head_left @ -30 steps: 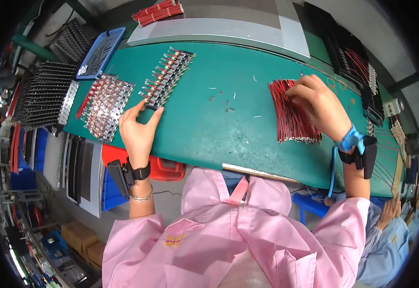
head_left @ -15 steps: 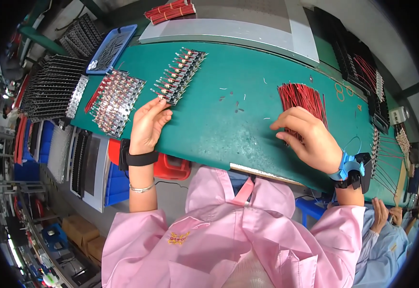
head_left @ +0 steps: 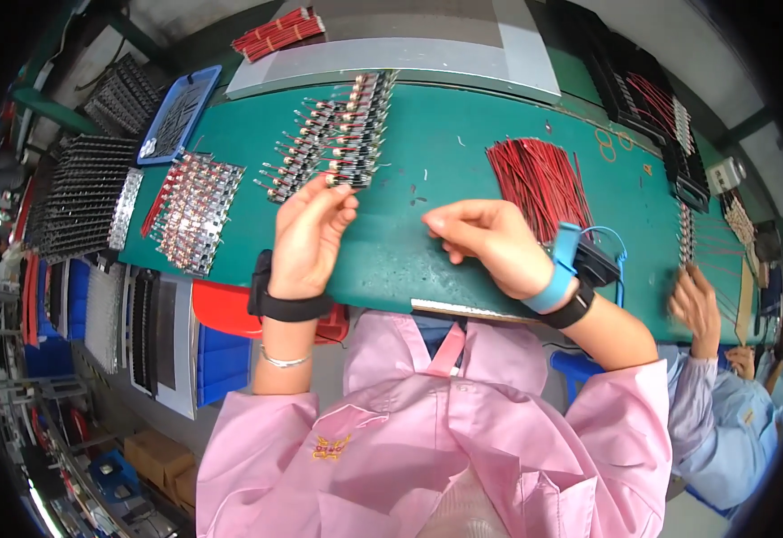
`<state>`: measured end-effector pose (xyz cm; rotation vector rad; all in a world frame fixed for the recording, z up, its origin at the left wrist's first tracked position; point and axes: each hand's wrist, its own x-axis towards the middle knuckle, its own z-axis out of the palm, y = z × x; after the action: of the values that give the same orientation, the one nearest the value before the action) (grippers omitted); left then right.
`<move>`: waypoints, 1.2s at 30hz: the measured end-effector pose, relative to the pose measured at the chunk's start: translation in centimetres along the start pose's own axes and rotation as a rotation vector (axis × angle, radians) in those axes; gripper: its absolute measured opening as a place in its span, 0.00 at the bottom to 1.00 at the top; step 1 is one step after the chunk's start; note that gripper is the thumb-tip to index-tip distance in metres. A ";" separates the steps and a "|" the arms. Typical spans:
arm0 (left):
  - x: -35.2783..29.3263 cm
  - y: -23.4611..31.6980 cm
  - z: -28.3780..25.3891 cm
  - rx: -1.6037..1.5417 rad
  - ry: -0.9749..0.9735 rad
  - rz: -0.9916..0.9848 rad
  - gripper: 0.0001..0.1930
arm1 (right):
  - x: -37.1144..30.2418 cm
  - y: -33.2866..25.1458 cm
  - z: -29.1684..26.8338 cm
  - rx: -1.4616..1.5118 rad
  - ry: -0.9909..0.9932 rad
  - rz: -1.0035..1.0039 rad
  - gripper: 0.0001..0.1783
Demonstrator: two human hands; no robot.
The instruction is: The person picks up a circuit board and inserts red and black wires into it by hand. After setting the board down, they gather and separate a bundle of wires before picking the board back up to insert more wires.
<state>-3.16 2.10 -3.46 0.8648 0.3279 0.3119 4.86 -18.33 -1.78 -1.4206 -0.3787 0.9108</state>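
My left hand pinches the near end of a strip of small circuit boards with black-tipped parts along it. The strip is raised off the green mat and tilted away from me. Just left of it, a similar strip of boards lies on the mat. My right hand is closed in a pinch in front of the mat's middle. Whatever is between its fingertips, if anything, is too small to make out. Beside this hand lies a spread bundle of red wires.
A pile of boards sits on the green table at left, near black racks and a blue tray. Tied red wires lie at the back. A co-worker's hand works at the right.
My left hand has moved right with a strip lifted, and a second strip now shows beside it. My right hand has moved left from the red wires, fingers pinched. The view has shifted slightly.
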 end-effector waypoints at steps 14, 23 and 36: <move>-5.5 -5.4 6.2 -0.058 -0.104 0.047 0.15 | -4.7 2.5 2.7 0.355 0.297 -0.249 0.10; -6.6 -6.0 7.1 0.011 -0.196 -0.011 0.14 | -6.2 1.6 0.4 0.303 0.223 -0.208 0.07; -1.5 -1.9 7.9 -0.179 -0.386 -0.374 0.15 | -6.7 -1.6 -3.9 0.346 0.047 0.008 0.07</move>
<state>-1.14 -5.10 0.02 0.6535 0.0952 -0.1722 3.94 -25.68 0.99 -1.1238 -0.1694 0.8997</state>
